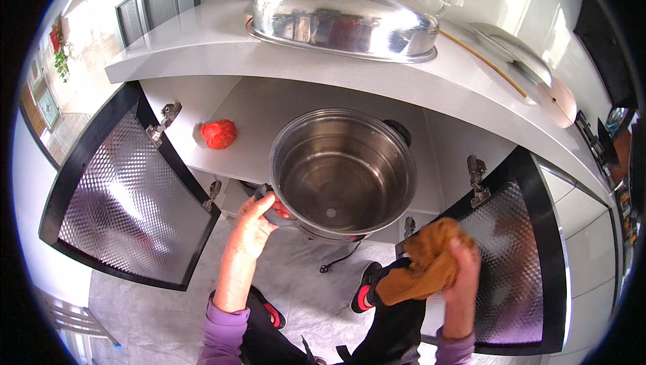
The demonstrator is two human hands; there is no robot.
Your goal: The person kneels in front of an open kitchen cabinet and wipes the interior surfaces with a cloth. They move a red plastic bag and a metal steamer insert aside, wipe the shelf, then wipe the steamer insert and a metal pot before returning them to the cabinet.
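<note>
My left hand (263,218) grips the dark side handle (276,217) of a large stainless steel pot (343,183). The pot's wide mouth faces up at me, and its inside holds nothing but a small pale round spot near the near wall. It sits at the front of the open cabinet's shelf (242,112); what bears its weight underneath is hidden. A second dark handle (398,132) shows at the far right of the rim. Apart from the pot, to its right, my right hand (464,264) is closed around a bunched brown cloth (429,269), slightly blurred.
Two black-framed cabinet doors, left (131,198) and right (504,264), stand swung open. A red object (218,133) lies on the shelf. Above, the white countertop (202,36) carries a domed steel lid (343,21) and a wooden stick (484,64). A plugged cord (340,259) hangs below the pot.
</note>
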